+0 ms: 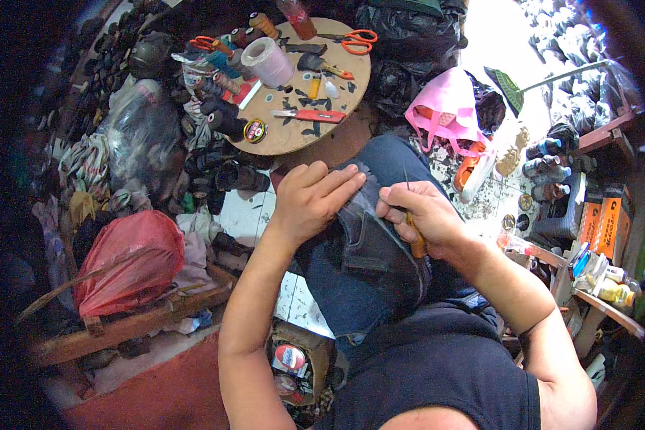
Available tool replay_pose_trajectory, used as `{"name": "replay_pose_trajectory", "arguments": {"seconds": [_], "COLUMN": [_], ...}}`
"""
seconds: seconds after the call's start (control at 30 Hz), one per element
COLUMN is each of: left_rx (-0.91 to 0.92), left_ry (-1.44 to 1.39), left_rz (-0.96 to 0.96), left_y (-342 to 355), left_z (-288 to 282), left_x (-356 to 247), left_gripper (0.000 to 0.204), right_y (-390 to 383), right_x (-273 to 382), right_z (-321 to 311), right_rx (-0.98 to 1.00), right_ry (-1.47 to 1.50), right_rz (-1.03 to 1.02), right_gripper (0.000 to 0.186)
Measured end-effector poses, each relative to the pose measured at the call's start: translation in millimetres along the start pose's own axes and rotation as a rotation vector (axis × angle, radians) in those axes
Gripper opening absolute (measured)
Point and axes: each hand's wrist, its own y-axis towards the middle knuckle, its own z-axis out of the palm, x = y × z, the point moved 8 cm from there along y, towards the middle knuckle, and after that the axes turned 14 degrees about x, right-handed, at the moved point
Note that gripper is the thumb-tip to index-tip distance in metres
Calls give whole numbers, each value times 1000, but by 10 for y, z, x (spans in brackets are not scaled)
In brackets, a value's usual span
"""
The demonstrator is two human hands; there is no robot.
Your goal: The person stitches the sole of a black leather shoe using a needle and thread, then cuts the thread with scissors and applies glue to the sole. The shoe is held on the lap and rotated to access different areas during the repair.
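Observation:
Across my lap lies a dark grey piece [371, 242] that looks like a shoe, its far end between my two hands. My left hand [309, 197] is closed over that far end, two fingers reaching across its edge and the thumb hidden. In my closed right hand [431, 218] is an awl [417, 244] with a yellow-brown handle. Its thin metal shaft points up and away from me, beside the piece. The tip seems apart from the piece, though it is too fine to be sure. Blue jeans [344, 297] cover my legs under the work.
Ahead stands a round wooden table [265, 136] with a red-handled knife [309, 115], orange scissors [359, 41], a large thread spool [267, 63] and dark scraps. A red plastic bag [132, 261] lies left. Right are a pink bag [446, 107], bottles [548, 168] and orange boxes [600, 226].

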Motion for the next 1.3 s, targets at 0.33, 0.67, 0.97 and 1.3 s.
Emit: {"name": "replay_pose_trajectory", "arguments": {"seconds": [0.33, 0.67, 0.97, 1.3], "left_rx": [-66, -99, 69, -72], "left_ry": [41, -71, -518, -839], "left_rz": [-19, -620, -776, -647], "left_y": [-58, -1646, -2945, -2414], "left_z": [-27, -289, 606, -365], "left_x": [-7, -25, -777, -408], "left_gripper": [38, 42, 19, 12], "right_y": [10, 82, 141, -555], "right_x": [-33, 63, -2, 616], "right_z": [19, 23, 67, -661], "right_rx": [-29, -11, -24, -196], "right_ry": [-2, 53, -39, -446], "right_rz": [12, -40, 28, -180], "right_gripper": [29, 35, 34, 28]}}
